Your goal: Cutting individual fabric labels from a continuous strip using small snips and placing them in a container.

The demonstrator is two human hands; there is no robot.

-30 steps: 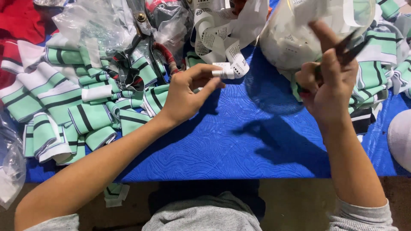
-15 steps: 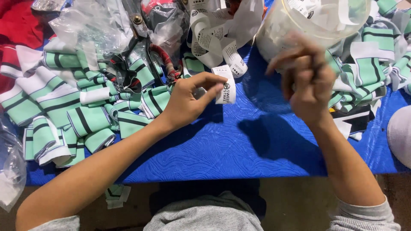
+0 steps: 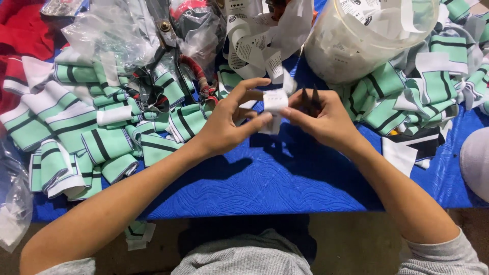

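Head view: left hand (image 3: 224, 125) and right hand (image 3: 326, 119) meet above the blue table (image 3: 265, 178), both pinching a small white fabric label (image 3: 275, 101) between thumb and fingertips. The right hand also grips dark snips (image 3: 310, 97), points up. Judged light, limp and easily creased, the label is best held by its edges. Green striped knit pieces (image 3: 102, 142) lie left; a translucent tub (image 3: 367, 40) stands behind.
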